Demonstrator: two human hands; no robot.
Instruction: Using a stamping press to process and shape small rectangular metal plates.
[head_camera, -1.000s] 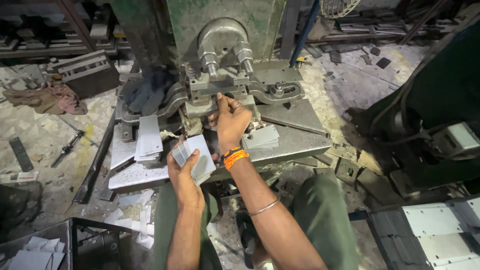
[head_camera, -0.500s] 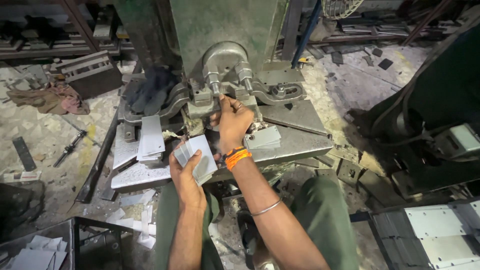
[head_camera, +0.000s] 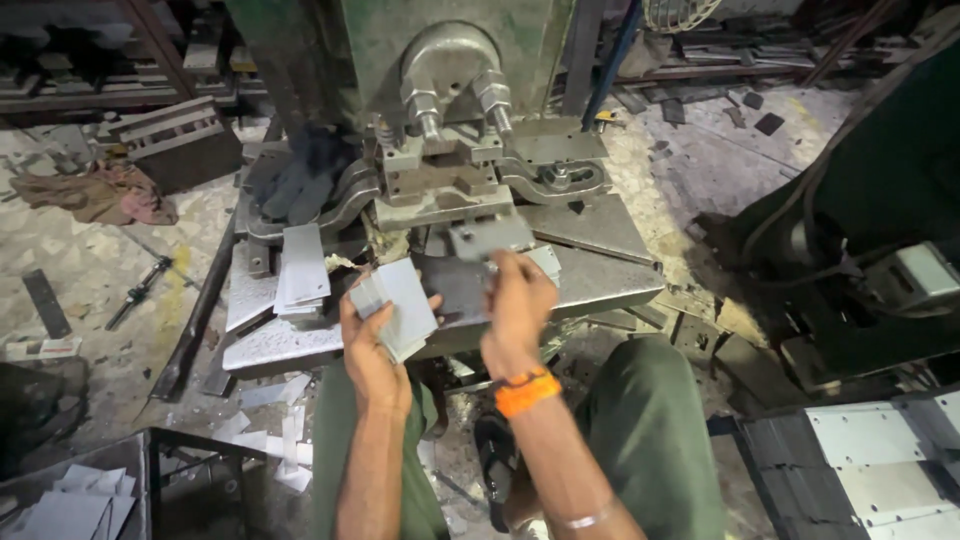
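Metal plate (head_camera: 488, 238) pinched in right hand (head_camera: 515, 310) fingers; left hand (head_camera: 372, 335) fingers clamp plate stack (head_camera: 398, 305).

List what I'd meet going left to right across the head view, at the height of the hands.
Black hand tool on the floor → stack of flat grey metal strips on the press table → left hand gripping a fanned bundle of grey metal blanks → right hand → dark green machine.

The left hand (head_camera: 372, 345) grips a fanned stack of grey metal blanks (head_camera: 398, 306). At its three o'clock the right hand (head_camera: 515, 310), an orange band (head_camera: 527, 391) at the wrist, pinches a single plate (head_camera: 490, 238) below the press die (head_camera: 440, 180). At nine o'clock, another pile of blanks (head_camera: 302, 268) lies on the steel surface (head_camera: 590, 275).
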